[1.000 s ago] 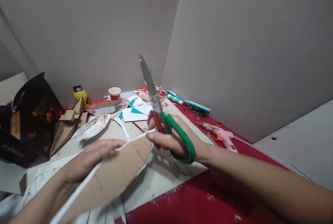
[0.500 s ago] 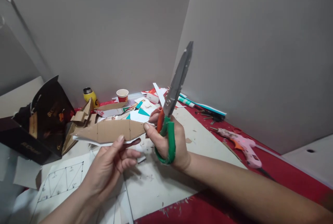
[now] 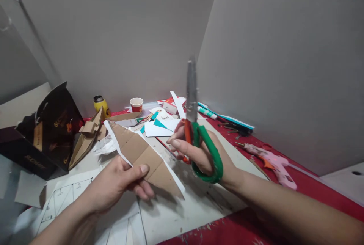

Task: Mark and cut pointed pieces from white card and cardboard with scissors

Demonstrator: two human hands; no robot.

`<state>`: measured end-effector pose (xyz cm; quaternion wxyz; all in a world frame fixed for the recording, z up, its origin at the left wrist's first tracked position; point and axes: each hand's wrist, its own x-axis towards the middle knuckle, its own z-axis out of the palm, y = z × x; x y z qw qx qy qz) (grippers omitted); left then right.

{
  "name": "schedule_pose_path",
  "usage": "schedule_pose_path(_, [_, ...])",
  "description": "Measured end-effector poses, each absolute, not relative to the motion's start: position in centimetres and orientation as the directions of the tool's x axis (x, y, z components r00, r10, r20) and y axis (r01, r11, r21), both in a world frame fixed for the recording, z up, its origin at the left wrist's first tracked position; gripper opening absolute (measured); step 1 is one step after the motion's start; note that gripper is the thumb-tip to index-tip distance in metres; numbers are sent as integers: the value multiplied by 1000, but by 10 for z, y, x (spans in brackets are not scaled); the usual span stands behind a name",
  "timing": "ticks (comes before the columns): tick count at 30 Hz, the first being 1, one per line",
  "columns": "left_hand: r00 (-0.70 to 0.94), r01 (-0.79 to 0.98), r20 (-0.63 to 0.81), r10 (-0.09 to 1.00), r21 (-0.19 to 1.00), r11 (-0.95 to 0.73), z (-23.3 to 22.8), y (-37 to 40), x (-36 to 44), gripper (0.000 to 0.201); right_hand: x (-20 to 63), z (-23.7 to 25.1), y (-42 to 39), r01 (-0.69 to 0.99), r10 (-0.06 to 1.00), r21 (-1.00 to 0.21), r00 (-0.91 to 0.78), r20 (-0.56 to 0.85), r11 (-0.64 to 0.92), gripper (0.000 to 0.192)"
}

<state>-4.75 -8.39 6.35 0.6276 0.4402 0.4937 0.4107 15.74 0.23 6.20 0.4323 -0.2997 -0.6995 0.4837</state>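
One cardboard piece (image 3: 143,154), one scissors (image 3: 199,135), two hands.

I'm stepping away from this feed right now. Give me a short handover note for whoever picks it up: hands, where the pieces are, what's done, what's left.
Left hand: pinches the cardboard cutout at its near edge and holds it above the white sheet.
Right hand: fingers through the green-handled scissors, blades shut, pointing up, clear of the cutout.
Nearby: pink glue gun on the red cloth to the right, black box to the left, paper cup by the wall.
Done: the cutout is a pointed shape with white-edged sides.
Left: fold lines are marked on it but it is still flat; no cut under way.
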Motion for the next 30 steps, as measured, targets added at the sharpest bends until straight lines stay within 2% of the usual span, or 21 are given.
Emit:
schedule_pose_path(3, [306,-25,-327,894,936,351,53,-85,-47,38,156,62,4,27,769,-944,-588,251,329,22])
schedule_pose_path(9, [474,30,-413,778,890,454,42,-82,-45,35,141,43,0,-17,726,-996,-684,78,92,28])
schedule_pose_path(14, [359,-14,-370,857,916,401,41,-75,-47,28,138,30,2,-17,781,-988,-610,130,152,23])
schedule_pose_path(19, [178,-60,-273,945,956,288,43,-71,-45,36,138,24,3,-28,800,-974,-566,201,225,18])
schedule_pose_path(30, [101,-17,-214,972,976,217,46,-77,-37,29,137,17,2,-45,827,-970,-514,228,240,18])
